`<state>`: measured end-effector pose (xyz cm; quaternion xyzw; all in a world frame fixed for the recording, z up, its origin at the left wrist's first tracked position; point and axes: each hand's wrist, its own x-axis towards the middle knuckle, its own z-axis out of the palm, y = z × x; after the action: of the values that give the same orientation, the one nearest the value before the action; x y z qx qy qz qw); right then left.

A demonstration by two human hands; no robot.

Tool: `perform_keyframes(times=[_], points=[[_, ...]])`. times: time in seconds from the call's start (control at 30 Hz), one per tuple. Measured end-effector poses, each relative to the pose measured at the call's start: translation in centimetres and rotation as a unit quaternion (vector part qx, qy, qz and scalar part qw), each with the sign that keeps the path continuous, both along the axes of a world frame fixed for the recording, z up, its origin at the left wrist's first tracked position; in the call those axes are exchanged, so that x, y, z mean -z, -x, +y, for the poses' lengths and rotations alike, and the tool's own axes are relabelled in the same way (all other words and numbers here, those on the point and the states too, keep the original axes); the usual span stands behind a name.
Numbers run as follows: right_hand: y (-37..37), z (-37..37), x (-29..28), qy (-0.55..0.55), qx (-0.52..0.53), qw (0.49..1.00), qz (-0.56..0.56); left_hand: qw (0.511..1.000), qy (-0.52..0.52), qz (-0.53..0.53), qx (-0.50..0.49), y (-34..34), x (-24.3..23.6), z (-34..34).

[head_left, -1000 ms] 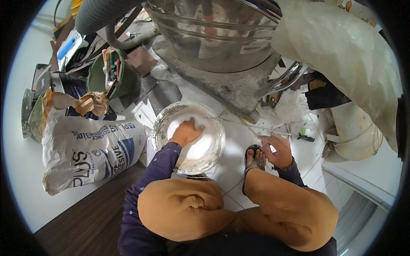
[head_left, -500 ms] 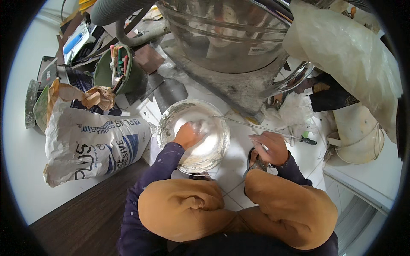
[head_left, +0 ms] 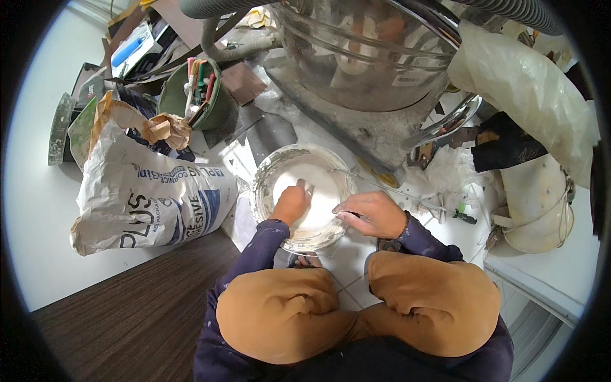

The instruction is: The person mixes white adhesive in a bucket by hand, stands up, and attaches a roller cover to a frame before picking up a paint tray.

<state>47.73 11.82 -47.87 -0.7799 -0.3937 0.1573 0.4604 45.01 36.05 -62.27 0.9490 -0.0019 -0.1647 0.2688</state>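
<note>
A round, white-crusted bucket [head_left: 265,167] holds a pale white mixture [head_left: 317,205] between my feet. My left hand [head_left: 294,202] is down inside it, fingers curled and partly coated or sunk in the mixture; what they hold is hidden. My right hand [head_left: 369,214] is at the bucket's right side, thumb and fingers pinched together; I cannot make out anything between them. A long metal rod [head_left: 414,196] with a dark handle reaches from the bucket toward the right. A white paper sack [head_left: 159,178] with torn brown top lies to the left of the bucket.
A large clear-walled drum [head_left: 356,70] with hoses stands behind the bucket on a dusty base. A green bin [head_left: 170,92] of tools and scattered scraps sit at back left. Translucent plastic sheeting [head_left: 515,76] and a cream container [head_left: 534,210] are on the right. Dark wooden boards [head_left: 121,318] lie at lower left.
My right hand has moved left from beside my right foot to the bucket's side, its fingers closing together. My left hand stays in the bucket. The view has shifted slightly.
</note>
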Motion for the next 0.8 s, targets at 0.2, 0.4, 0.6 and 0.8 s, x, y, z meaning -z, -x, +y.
perform_keyframes(times=[0.2, 0.4, 0.6, 0.8], points=[[0.7, -1.1, 0.5, 0.001, 0.039, 0.998, 0.055, 0.982, -0.13, 0.023, 0.137, -0.2, 2.7, 1.5], [1.6, -4.1, 0.2, 0.038, 0.115, 0.988, 0.095, 0.973, -0.114, -0.072, 0.187, -0.4, 4.7, 0.9], [1.0, -3.9, 0.8, 0.023, 0.13, 0.988, 0.085, 0.984, 0.167, 0.049, -0.037, -2.9, -0.3, -1.3], [-0.8, 1.0, 2.1, 0.032, 0.134, 0.96, 0.243, 0.751, 0.572, 0.207, -0.255, -0.8, -5.3, 0.1]])
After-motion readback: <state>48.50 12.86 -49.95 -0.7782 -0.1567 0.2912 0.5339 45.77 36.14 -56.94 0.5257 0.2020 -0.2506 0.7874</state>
